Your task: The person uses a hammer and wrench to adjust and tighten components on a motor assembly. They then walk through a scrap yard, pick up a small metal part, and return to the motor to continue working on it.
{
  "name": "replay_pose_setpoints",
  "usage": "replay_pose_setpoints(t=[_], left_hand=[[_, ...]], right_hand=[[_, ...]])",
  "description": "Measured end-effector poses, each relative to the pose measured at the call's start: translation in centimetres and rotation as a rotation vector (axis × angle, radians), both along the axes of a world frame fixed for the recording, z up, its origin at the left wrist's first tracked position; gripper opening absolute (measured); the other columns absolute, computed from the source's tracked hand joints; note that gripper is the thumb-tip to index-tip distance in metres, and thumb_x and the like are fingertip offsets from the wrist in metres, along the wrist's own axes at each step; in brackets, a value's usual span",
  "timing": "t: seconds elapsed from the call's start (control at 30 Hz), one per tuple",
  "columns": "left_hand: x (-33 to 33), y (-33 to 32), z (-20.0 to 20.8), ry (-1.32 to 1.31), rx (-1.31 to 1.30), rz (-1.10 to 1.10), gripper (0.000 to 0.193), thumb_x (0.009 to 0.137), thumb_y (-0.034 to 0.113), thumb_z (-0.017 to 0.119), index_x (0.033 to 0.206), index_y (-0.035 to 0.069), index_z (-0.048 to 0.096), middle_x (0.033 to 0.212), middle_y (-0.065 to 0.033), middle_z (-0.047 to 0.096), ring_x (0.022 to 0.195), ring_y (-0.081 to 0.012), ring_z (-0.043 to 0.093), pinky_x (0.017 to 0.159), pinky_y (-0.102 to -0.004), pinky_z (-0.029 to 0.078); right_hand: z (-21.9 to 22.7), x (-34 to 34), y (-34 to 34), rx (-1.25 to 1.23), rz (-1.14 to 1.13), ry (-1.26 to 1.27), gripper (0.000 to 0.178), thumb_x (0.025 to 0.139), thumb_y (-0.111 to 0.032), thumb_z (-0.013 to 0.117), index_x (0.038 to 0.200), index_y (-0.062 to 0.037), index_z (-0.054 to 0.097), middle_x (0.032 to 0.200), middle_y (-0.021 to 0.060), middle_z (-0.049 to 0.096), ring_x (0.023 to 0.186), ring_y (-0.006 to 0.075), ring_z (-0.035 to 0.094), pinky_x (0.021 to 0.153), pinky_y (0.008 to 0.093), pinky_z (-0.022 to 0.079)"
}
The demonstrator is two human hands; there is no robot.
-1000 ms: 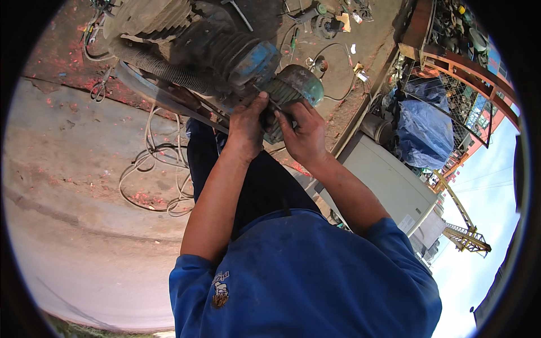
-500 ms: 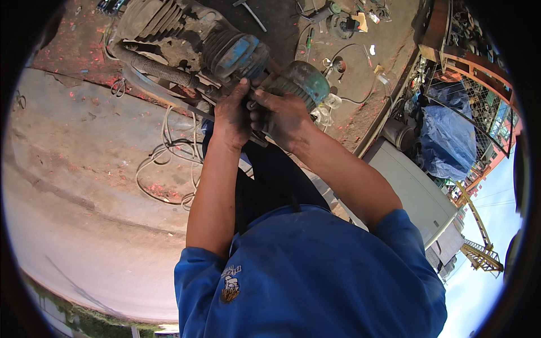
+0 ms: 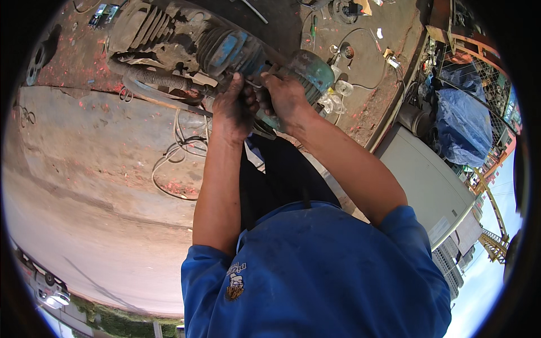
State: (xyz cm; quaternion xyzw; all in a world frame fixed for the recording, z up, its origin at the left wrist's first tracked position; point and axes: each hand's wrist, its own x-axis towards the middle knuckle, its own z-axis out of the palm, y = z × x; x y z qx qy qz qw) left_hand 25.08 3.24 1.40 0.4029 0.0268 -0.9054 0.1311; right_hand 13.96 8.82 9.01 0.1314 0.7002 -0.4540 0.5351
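Note:
A grimy machine with finned cylinders (image 3: 211, 53), a corrugated pipe (image 3: 160, 80) and a green-blue finned motor (image 3: 313, 73) lies ahead of my hands. My left hand (image 3: 232, 110) is closed at its near side, thumb upward and fingers curled, the palm dark with grease. Close beside it, my right hand (image 3: 286, 101) is closed too, its thumb and fingers bent inward toward the left. Between the thumbs shows a bit of something small and greyish; what either hand grips is mostly hidden by dirty fingers and the dark machine behind.
Pale cable (image 3: 163, 163) loops over the ground at left. Beyond the motor lie a green-handled screwdriver (image 3: 314, 25), thin wires and clear plastic (image 3: 333, 102). At right stand a pale cabinet (image 3: 425, 174), a blue tarp (image 3: 465, 124) and wire mesh. A metal bar (image 3: 255, 11) lies at the top.
The view has shifted, so the surroundings sit differently in the picture. My thumbs are farther apart than before, with a small gap between them. Both hands stay closed by the machine.

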Motion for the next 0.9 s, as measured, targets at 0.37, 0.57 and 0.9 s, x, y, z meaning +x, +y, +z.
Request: replay_pose_setpoints(t=[0.37, 0.57, 0.9], left_hand=[[-0.3, -1.0, 1.2, -0.079, -0.084, -0.108, 0.025, 0.102, 0.030, 0.054, 0.106, 0.006, 0.058, 0.086, -0.0043, 0.059, 0.075, -0.0152, 0.058, 0.066, -0.0292, 0.047], [-0.6, -1.3, 0.7, -0.070, -0.076, -0.090, 0.018, 0.098, 0.024, 0.062, 0.091, 0.007, 0.061, 0.069, -0.0008, 0.052, 0.060, -0.0130, 0.049, 0.053, -0.0285, 0.041], [0.0, -0.2, 0.0, -0.018, -0.081, -0.056, 0.018, 0.098, 0.028, 0.062, 0.090, 0.012, 0.059, 0.073, 0.0024, 0.051, 0.065, -0.0113, 0.045, 0.059, -0.0256, 0.036]], right_hand=[[-2.0, 3.1, 1.8, -0.085, 0.353, 0.593, 0.032, 0.097, -0.031, 0.056, 0.085, -0.0020, 0.063, 0.071, 0.0137, 0.062, 0.059, 0.0278, 0.060, 0.057, 0.0391, 0.048], [-0.5, 2.7, 1.8, -0.061, 0.455, 0.721, 0.031, 0.092, -0.033, 0.062, 0.087, -0.0031, 0.065, 0.068, 0.0122, 0.060, 0.063, 0.0252, 0.061, 0.066, 0.0396, 0.052], [-1.6, 1.5, 1.6, 0.013, 0.217, 0.467, 0.040, 0.096, -0.034, 0.057, 0.077, -0.0005, 0.063, 0.070, 0.0164, 0.067, 0.064, 0.0317, 0.067, 0.060, 0.0408, 0.054]])
